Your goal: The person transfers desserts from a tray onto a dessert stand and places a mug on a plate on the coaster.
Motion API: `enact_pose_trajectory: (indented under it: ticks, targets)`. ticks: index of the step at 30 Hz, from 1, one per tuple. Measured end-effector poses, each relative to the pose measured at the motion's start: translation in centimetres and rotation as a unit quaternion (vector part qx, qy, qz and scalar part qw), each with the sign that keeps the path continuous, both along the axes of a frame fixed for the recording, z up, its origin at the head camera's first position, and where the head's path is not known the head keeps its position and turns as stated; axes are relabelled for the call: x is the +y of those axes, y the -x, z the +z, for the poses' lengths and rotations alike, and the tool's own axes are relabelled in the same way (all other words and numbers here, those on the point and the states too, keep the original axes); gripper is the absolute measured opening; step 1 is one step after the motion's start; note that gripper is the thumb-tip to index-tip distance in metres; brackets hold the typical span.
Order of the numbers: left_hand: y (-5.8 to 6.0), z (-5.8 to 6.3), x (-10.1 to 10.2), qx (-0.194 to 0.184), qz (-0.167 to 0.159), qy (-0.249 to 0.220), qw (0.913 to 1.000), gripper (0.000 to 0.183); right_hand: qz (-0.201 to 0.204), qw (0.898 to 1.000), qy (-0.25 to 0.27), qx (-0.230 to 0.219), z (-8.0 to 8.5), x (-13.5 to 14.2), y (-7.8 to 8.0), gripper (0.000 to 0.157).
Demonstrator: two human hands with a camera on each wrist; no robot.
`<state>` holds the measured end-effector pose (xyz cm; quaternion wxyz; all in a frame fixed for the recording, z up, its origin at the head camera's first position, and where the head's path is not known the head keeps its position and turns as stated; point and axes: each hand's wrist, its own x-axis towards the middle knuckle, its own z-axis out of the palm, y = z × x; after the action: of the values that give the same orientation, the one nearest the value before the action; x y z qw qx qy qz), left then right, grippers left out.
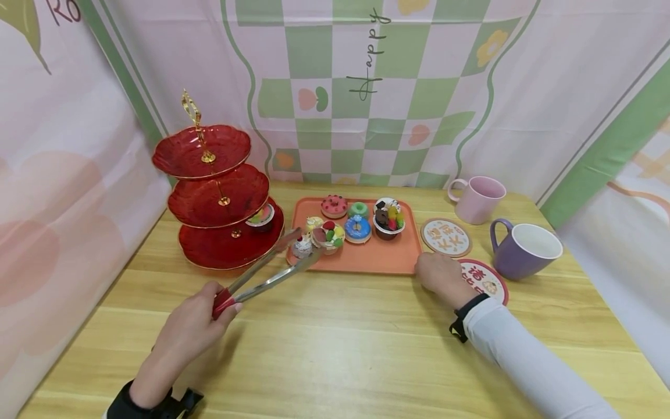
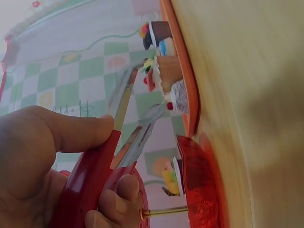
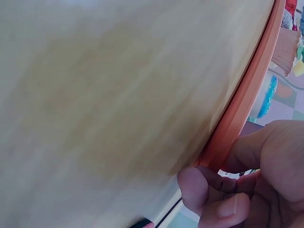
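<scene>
On the tray [image 1: 377,258] sit pastries [image 1: 358,229] — left grip [image 1: 189,326] clasps tongs [image 1: 269,283], right grip [image 1: 442,274] the tray.

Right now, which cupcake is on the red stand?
The dark-based cupcake on the bottom plate; the other cupcakes sit on the orange tray.

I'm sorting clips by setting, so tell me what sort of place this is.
Probably a staged indoor set-up: a printed cloth backdrop hangs behind a red tiered stand and an orange tray of toy-like pastries.
</scene>
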<state>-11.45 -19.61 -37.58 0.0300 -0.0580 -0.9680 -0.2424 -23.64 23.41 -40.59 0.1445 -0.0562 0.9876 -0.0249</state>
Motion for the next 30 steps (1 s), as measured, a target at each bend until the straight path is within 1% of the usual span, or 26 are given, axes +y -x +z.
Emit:
enact_pose_trajectory:
  ticks: [4,9,16,23,30]
  targets:
    - [0.2,-0.1,0.5,-0.003,-0.007,0.004,1.0,0.032,0.0,1.0,0.002,0.001,0.0,0.0,0.1,0.011]
    - [0.6,-0.2,1.1,-0.005,-0.008,0.011,0.9999,0.034,-0.001,1.0,0.002,-0.002,0.0,0.1,0.3,0.012]
    - [1.1,-0.6,1.9,0.005,-0.008,0.017,0.9998,0.036,-0.001,1.0,0.0,-0.006,0.0,0.1,0.3,0.014]
    - [1.7,-0.7,2.4,0.007,0.0,0.022,0.9997,0.039,0.002,1.0,0.001,-0.003,0.0,0.0,0.2,0.015]
    - [2.6,-0.8,3.0,0.013,-0.004,0.031,0.9994,0.04,0.003,1.0,-0.002,-0.004,0.0,0.1,0.2,0.013]
